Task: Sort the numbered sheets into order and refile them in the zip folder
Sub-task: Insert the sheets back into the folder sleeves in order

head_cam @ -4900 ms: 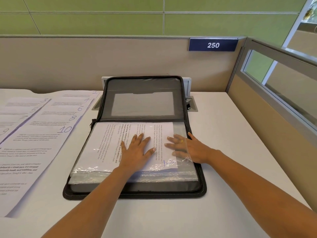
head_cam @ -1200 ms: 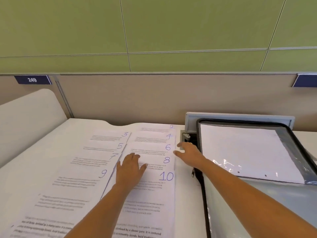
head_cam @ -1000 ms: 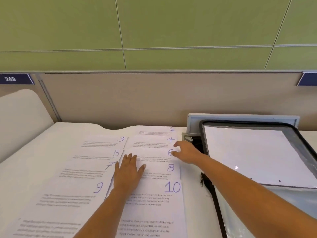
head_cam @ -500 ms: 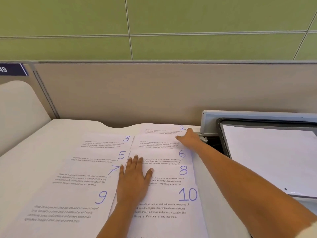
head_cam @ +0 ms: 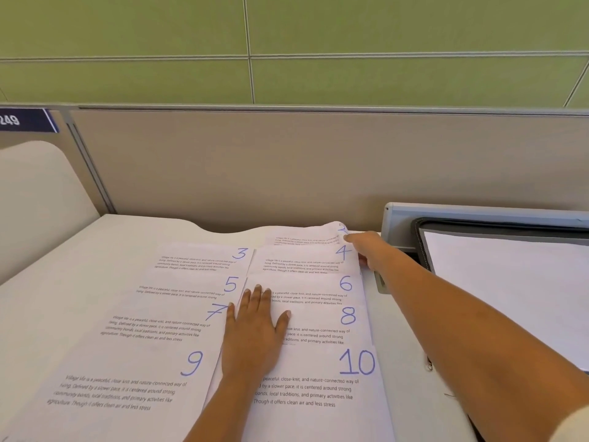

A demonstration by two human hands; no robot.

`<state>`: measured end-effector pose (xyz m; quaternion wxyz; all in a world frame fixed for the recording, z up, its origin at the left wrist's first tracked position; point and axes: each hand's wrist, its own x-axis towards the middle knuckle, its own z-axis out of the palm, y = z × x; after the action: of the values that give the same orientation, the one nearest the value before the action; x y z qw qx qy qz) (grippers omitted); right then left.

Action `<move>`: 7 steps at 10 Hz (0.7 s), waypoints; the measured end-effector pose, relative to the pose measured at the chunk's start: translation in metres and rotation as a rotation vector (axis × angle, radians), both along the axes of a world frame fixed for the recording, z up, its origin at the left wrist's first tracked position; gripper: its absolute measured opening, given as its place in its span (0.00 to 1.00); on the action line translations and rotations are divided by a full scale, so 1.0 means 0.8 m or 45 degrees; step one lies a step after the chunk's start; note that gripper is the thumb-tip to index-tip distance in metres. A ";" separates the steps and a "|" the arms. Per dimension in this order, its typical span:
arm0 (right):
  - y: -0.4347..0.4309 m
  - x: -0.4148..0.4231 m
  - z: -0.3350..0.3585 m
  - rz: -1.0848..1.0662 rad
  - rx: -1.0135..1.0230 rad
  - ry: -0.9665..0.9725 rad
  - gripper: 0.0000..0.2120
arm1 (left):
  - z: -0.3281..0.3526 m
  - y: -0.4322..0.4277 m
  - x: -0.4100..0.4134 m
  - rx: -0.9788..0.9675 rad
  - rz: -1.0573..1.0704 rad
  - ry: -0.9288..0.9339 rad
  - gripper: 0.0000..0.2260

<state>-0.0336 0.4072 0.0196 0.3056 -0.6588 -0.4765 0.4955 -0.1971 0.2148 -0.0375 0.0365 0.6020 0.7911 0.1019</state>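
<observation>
**Numbered sheets in two columns, one corner lifted**

Numbered sheets lie fanned on the white surface in two overlapping columns. The odd ones are at 9 o'clock of the even ones. Nearest are sheet 9 and sheet 10, side by side.

The left hand lies flat on the even column with its fingers straight, holding nothing. Its palm is on the top of sheet 10 and its fingertips reach up to the sheet marked 6. It has not moved in the last half second.

At the 12 o'clock end of the even column is sheet 2. The right hand pinches its right corner, and that corner now curls up off the surface. Half a second ago the sheet lay flat with the fingertips only touching it.

The zip folder lies open at 3 o'clock of the sheets, with a white page showing inside its black rim. Some five seconds ago both hands were pressed on its contents.

A grey box stands just behind the folder. A beige partition closes the surface at 12 o'clock. A blue label reading 249 sits at 10 o'clock, and a green panelled wall rises above.
</observation>
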 end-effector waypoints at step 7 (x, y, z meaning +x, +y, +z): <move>0.007 0.040 0.062 -0.273 0.383 -0.055 0.15 | 0.000 -0.003 0.000 0.017 -0.002 -0.046 0.28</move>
<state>-0.0018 0.4129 0.0692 0.4415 -0.6630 -0.4787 0.3692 -0.1967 0.2127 -0.0374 0.0469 0.6009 0.7892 0.1179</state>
